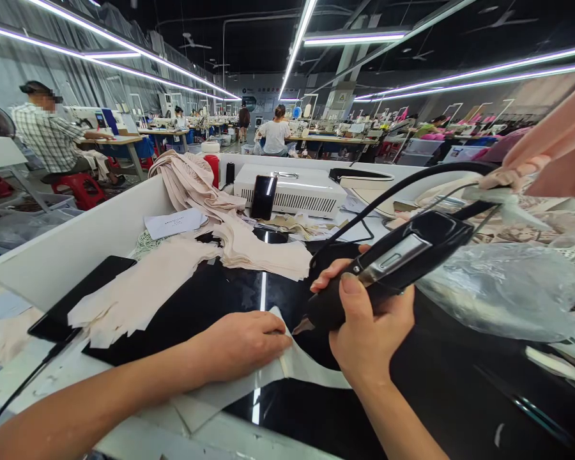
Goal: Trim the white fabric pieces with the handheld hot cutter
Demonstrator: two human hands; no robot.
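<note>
My right hand (367, 326) grips a black handheld cutting tool (402, 255) with a cable, its tip (303, 326) touching a pale fabric piece (311, 367) on the glossy black work surface (211, 300). My left hand (242, 345) lies flat on that fabric, fingers pressing it down just left of the tool tip. Stacks of beige cut fabric pieces (138, 291) lie to the left and behind.
A white box-shaped machine (292, 188) with a black phone (263, 197) leaning on it stands at the back. Clear plastic bags (503, 291) lie right. A white wall (71, 246) borders the table's left. People sit at sewing tables beyond, one in a checked shirt (50, 137).
</note>
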